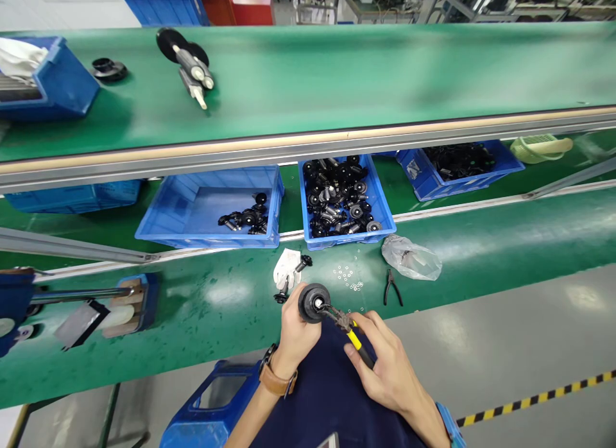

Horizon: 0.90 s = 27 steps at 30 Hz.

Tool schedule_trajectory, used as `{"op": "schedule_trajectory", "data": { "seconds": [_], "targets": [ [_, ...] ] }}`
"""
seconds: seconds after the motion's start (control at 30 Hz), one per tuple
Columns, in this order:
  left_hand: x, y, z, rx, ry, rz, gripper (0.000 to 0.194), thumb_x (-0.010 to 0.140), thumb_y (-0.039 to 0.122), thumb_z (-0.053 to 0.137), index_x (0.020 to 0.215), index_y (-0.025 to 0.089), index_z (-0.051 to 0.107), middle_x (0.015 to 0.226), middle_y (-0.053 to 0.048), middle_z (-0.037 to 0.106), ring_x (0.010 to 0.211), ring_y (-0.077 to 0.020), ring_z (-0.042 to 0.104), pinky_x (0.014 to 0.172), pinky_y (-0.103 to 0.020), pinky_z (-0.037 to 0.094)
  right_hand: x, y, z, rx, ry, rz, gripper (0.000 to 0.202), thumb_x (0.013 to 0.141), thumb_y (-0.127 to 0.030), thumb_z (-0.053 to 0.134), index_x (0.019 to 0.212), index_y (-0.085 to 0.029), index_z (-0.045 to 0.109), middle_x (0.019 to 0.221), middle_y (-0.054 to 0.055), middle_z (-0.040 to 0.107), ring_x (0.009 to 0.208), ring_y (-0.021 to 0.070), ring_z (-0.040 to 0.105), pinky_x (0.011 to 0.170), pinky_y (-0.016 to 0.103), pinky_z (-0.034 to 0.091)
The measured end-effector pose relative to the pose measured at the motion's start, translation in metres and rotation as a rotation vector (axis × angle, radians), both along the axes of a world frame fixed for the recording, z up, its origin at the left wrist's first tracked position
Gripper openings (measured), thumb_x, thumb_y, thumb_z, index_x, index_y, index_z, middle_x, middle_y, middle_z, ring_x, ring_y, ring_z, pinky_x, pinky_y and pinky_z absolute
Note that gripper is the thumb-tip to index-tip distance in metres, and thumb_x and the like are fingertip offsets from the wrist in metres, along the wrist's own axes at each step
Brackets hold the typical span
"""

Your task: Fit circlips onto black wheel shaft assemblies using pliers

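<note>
By grn bench [212, 326], gry floor [486, 345] below: L hand [296, 329] round blk part [308, 307], R hand [389, 368] round pliers [354, 338].

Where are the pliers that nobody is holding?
The black pliers lie on the green bench, right of centre in the head view, just below the clear plastic bag and right of the scattered small rings.

Left hand [299, 326] curled in a grip, left forearm [255, 411] slanting up from below. Right hand [385, 364] near it, apart, half-curled; right forearm [421, 413] angling inward.
</note>
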State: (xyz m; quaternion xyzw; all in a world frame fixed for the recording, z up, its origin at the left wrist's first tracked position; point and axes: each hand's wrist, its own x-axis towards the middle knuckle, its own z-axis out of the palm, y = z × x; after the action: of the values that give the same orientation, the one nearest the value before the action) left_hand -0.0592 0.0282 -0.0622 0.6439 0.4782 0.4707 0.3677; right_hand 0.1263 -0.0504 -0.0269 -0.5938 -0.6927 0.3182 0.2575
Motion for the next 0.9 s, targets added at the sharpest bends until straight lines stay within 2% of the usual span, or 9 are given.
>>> {"op": "schedule_trajectory", "data": {
  "seconds": [0.5, 0.7, 0.9],
  "targets": [
    [0.000, 0.001, 0.000, 0.042, 0.001, 0.011, 0.026, 0.082, 0.000, 0.052, 0.093, 0.019, 0.066, 0.085, -0.002, 0.067, 0.077, -0.0151, 0.063, 0.072, -0.027, 0.054, -0.002, 0.000, 0.000, 0.030, -0.036, -0.016, 0.037, 0.098, -0.025, 0.054, 0.135, -0.024, 0.052, 0.108, 0.008, 0.060, 0.091, 0.0221, 0.066, 0.078, 0.035, 0.059],
    [0.001, 0.000, -0.001, 0.002, 0.006, 0.028, 0.025, 0.081, 0.001, 0.051, 0.090, 0.019, 0.065, 0.083, -0.002, 0.066, 0.075, -0.0150, 0.063, 0.072, -0.027, 0.053, -0.005, 0.000, 0.000, 0.012, -0.135, 0.002, 0.038, 0.100, -0.027, 0.051, 0.138, -0.024, 0.050, 0.107, 0.009, 0.060, 0.090, 0.0230, 0.066, 0.076, 0.036, 0.060],
    [0.000, -0.001, -0.002, -0.017, 0.023, 0.040, 0.024, 0.081, 0.002, 0.052, 0.090, 0.018, 0.066, 0.086, -0.003, 0.068, 0.077, -0.0163, 0.064, 0.072, -0.028, 0.053, -0.011, -0.003, 0.006, -0.036, -0.234, 0.015, 0.042, 0.102, -0.032, 0.047, 0.143, -0.021, 0.045, 0.115, 0.013, 0.064, 0.097, 0.0275, 0.069, 0.078, 0.041, 0.062]
  ]
}}
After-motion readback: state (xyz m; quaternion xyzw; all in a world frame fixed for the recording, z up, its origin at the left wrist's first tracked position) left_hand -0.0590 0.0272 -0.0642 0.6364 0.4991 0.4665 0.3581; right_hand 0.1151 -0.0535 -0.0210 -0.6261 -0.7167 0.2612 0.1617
